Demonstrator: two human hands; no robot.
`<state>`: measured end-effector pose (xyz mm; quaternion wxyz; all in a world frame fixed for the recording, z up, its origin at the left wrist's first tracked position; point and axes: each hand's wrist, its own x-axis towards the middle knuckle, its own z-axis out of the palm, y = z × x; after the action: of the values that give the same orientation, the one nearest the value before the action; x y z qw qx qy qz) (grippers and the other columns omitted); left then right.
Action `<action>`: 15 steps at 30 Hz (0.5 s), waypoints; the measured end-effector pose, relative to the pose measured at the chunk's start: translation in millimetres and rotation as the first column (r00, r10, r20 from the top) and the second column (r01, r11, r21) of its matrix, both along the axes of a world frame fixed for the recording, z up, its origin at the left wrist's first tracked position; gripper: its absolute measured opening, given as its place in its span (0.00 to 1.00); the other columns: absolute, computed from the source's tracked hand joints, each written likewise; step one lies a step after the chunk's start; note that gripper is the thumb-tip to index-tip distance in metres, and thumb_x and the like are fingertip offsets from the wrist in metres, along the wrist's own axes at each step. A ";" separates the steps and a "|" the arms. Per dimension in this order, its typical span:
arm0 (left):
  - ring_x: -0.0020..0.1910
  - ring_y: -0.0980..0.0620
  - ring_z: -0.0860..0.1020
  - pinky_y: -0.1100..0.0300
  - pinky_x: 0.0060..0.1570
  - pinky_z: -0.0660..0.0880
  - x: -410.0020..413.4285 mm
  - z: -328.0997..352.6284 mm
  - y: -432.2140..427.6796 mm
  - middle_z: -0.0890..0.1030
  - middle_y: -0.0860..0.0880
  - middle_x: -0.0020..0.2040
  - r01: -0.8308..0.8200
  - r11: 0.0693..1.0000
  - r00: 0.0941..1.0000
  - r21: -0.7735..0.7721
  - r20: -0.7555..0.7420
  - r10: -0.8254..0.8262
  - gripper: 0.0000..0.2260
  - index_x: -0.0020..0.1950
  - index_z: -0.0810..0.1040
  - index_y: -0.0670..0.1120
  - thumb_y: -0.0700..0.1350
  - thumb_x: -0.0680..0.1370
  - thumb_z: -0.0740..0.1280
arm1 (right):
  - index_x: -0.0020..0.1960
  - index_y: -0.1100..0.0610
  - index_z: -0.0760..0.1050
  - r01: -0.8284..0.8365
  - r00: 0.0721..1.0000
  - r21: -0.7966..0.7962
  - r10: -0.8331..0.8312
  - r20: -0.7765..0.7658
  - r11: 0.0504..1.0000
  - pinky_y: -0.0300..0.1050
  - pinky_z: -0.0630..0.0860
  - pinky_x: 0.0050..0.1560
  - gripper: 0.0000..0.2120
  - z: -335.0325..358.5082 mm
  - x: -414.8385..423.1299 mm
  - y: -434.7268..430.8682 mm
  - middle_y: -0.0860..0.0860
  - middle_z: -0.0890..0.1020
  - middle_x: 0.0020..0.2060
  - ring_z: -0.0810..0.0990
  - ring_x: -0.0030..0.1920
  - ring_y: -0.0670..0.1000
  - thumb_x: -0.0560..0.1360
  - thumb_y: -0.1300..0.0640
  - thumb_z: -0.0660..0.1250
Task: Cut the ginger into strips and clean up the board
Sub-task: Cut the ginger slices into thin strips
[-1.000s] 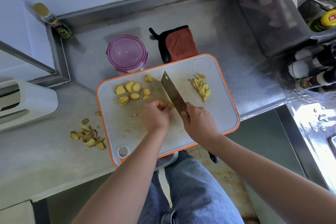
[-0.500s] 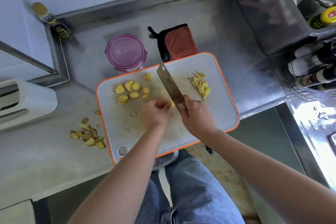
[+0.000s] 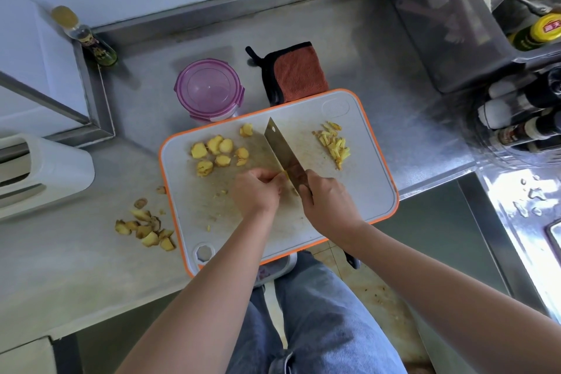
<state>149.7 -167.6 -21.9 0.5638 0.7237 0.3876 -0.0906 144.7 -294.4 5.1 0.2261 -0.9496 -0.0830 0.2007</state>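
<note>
Cutting board point(image 3: 376, 179) with orange rim on the steel counter point(image 3: 349, 48). The right hand point(image 3: 329, 200) has its fingers wrapped around the handle of a cleaver point(image 3: 282, 153), blade angled across the board's middle. The left hand point(image 3: 255, 191), fingers curled, pins a small ginger piece point(image 3: 285, 174) against the blade. Uncut ginger slices point(image 3: 217, 152) lie left of the blade; cut ginger strips point(image 3: 334, 144) lie to its right. Ginger peelings point(image 3: 145, 226) sit on the counter beside the board's left edge.

Ginger slices point(image 3: 217, 150) left on board point(image 3: 364, 191), strips point(image 3: 334, 144) right, cleaver point(image 3: 282, 153) between
</note>
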 end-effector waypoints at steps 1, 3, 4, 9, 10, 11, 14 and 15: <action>0.32 0.47 0.83 0.46 0.40 0.82 -0.3 -0.7 0.2 0.82 0.49 0.29 0.002 1.000 1.000 0.001 -0.002 -0.002 0.11 0.31 0.79 0.52 0.42 0.71 0.77 | 0.44 0.56 0.64 0.007 1.000 0.006 -0.007 -0.001 1.000 0.47 0.65 0.32 0.07 -0.9 1.6 2.2 0.53 0.71 0.32 0.71 0.33 0.56 0.81 0.56 0.56; 0.32 0.46 0.83 0.46 0.39 0.82 0.4 -1.1 0.8 0.82 0.49 0.30 -0.002 1.000 1.000 -0.006 -0.006 0.002 0.11 0.30 0.79 0.52 0.42 0.70 0.77 | 0.44 0.56 0.63 0.029 1.000 0.021 -0.029 0.002 0.999 0.47 0.64 0.32 0.07 -2.5 3.5 4.7 0.53 0.70 0.32 0.70 0.33 0.56 0.81 0.56 0.56; 0.32 0.47 0.83 0.46 0.39 0.82 1.0 -1.1 0.9 0.82 0.49 0.29 0.000 1.000 1.000 -0.005 -0.009 0.000 0.11 0.30 0.79 0.52 0.43 0.70 0.77 | 0.44 0.56 0.63 0.047 0.999 0.029 -0.047 0.005 0.998 0.48 0.64 0.32 0.07 -3.0 3.2 4.5 0.53 0.71 0.32 0.70 0.33 0.56 0.81 0.56 0.56; 0.32 0.47 0.83 0.47 0.40 0.82 -0.4 -1.5 2.2 0.83 0.50 0.30 -0.005 1.000 1.000 -0.007 -0.006 0.005 0.11 0.30 0.80 0.53 0.44 0.70 0.77 | 0.48 0.59 0.68 0.098 0.995 0.059 -0.099 0.010 0.993 0.50 0.71 0.33 0.07 -1.0 2.4 4.2 0.53 0.74 0.33 0.74 0.36 0.57 0.81 0.56 0.56; 0.32 0.47 0.83 0.46 0.40 0.82 -0.8 -1.4 2.4 0.83 0.49 0.30 -0.007 1.000 1.000 -0.009 -0.007 0.007 0.11 0.30 0.80 0.53 0.44 0.70 0.77 | 0.48 0.58 0.68 0.096 0.995 0.059 -0.097 0.007 0.994 0.50 0.70 0.33 0.06 -0.3 4.0 4.6 0.53 0.73 0.33 0.73 0.35 0.57 0.81 0.56 0.56; 0.32 0.46 0.83 0.46 0.40 0.82 -0.9 -1.0 2.3 0.83 0.49 0.29 -0.012 1.000 1.000 -0.012 -0.012 0.012 0.11 0.30 0.80 0.53 0.44 0.70 0.77 | 0.49 0.58 0.68 0.094 0.995 0.056 -0.095 0.009 0.994 0.50 0.70 0.33 0.06 0.3 6.3 5.1 0.53 0.73 0.33 0.73 0.35 0.57 0.81 0.56 0.57; 0.31 0.45 0.83 0.45 0.40 0.82 -0.4 1.7 0.9 0.81 0.48 0.27 -0.030 0.999 0.999 -0.025 -0.022 0.030 0.14 0.27 0.79 0.52 0.42 0.70 0.76 | 0.48 0.59 0.68 0.111 0.993 0.047 -0.113 0.028 0.993 0.49 0.69 0.32 0.07 -0.8 14.6 3.2 0.53 0.73 0.32 0.72 0.34 0.57 0.81 0.56 0.57; 0.31 0.45 0.82 0.44 0.40 0.82 -0.1 1.6 0.9 0.81 0.49 0.26 -0.034 0.999 0.999 -0.027 -0.023 0.033 0.15 0.26 0.78 0.52 0.42 0.70 0.76 | 0.46 0.59 0.67 0.135 0.990 0.052 -0.136 0.030 0.990 0.48 0.67 0.31 0.07 -0.7 17.5 1.7 0.53 0.72 0.31 0.71 0.33 0.56 0.80 0.56 0.57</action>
<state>149.5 -166.8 -20.3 0.5706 0.7082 0.4048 -0.0949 162.1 -292.7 4.4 0.2614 -0.9504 -0.0271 0.1666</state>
